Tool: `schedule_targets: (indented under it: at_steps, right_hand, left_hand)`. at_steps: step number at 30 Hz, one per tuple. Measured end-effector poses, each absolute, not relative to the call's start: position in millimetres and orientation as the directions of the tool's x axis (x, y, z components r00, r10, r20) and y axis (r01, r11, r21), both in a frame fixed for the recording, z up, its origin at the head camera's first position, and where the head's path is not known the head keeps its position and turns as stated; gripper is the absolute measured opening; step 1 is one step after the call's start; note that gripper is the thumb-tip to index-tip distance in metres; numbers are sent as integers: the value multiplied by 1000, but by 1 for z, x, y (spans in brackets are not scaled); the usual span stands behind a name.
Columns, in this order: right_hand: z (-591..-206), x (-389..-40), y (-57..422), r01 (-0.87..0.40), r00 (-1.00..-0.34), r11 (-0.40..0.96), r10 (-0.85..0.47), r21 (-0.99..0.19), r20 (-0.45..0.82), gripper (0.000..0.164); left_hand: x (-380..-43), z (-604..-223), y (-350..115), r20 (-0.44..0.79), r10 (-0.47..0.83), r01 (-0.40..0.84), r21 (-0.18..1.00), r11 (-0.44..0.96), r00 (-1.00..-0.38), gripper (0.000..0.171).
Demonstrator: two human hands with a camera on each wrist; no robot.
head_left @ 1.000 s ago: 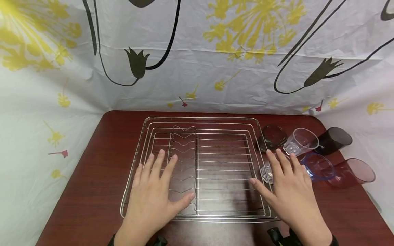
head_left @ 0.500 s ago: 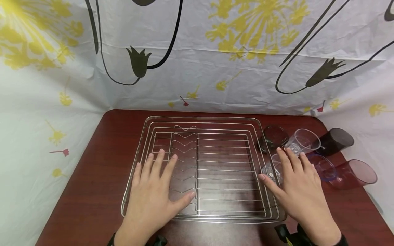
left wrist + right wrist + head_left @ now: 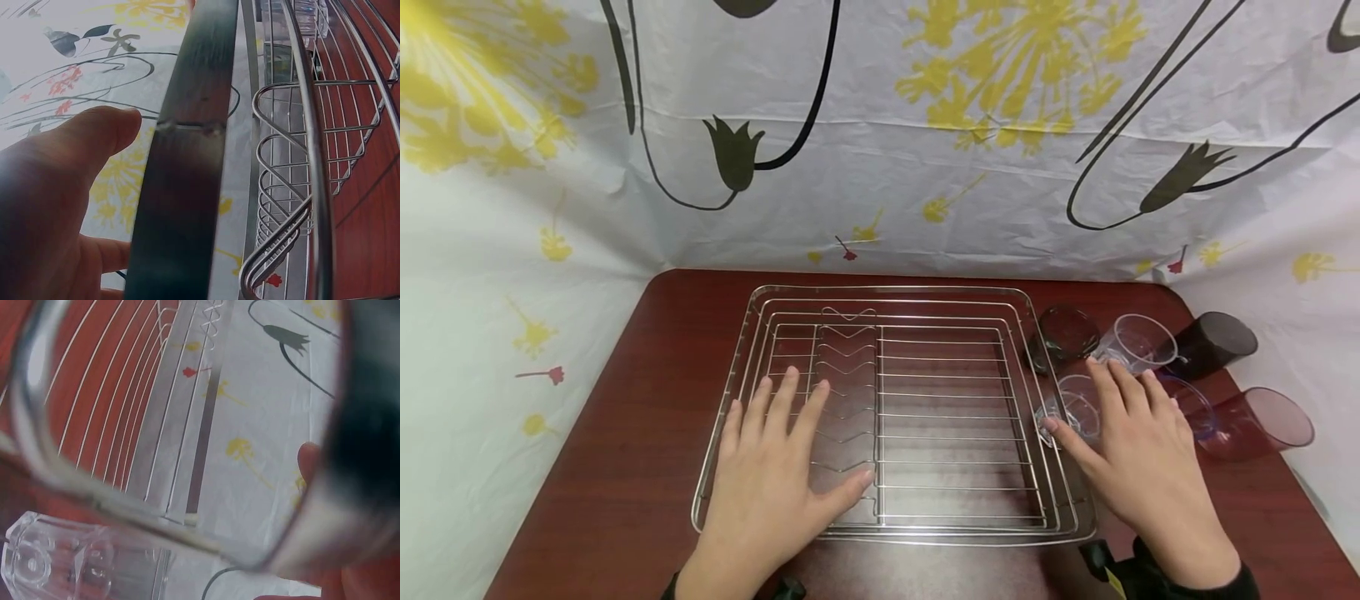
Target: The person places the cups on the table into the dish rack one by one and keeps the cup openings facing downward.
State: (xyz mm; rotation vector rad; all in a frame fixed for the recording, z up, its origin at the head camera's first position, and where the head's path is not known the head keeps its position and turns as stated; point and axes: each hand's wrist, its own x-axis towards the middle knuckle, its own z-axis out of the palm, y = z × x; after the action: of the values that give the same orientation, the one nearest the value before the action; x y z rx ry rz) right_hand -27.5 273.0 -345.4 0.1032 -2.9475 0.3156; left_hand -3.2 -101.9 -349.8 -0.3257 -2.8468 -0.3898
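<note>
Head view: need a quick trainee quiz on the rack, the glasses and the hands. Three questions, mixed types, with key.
1. Multiple choice. In the head view, on which side of the wire rack is the group of glasses?
a) the person's left side
b) the person's right side
c) underneath it

2. True or false. In the head view, the left hand has its fingers spread, not curled into a fist.

3. Short answer. Past the right hand, what colour is the pink-or-blue candidate farthest to the right, the tinted glass nearest the picture's right edge?

Key: 1. b; 2. true; 3. pink.
</note>
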Motion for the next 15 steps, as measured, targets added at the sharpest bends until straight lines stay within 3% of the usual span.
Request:
schedule_targets:
  at_steps: [15]
  right_hand:
    - [-351, -38, 299, -39, -993, 973, -13, -227, 116, 83]
  left_hand:
    - [-3, -350, -101, 262, 186, 248, 230, 941, -947, 100]
